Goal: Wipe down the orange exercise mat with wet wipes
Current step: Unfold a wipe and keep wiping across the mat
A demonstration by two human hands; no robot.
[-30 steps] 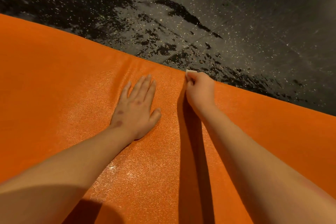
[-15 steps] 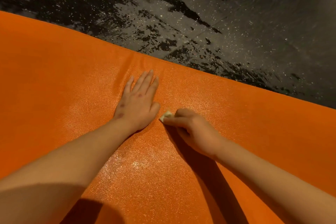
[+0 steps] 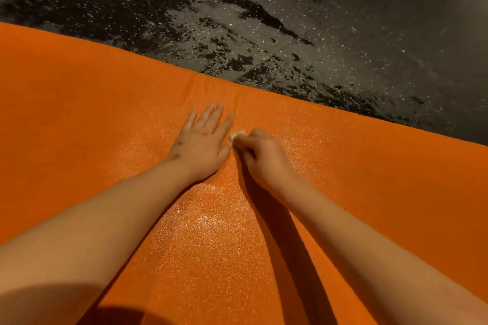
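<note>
With left hand (image 3: 200, 144) flat on orange exercise mat (image 3: 79, 113) laid on speckled floor (image 3: 343, 21) and right hand (image 3: 264, 155) curled round a wadded wet wipe (image 3: 237, 136) pressed to mat beside left thumb, guard against missed strips owing to small wad contact.

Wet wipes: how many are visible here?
1. The wet wipe sticks out of the right hand, which pinches it against the orange mat, beside the flat left hand. Others could be hidden under the hands.

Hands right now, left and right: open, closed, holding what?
Left hand: open, resting flat on the orange exercise mat.
Right hand: closed, holding a wet wipe.
</note>
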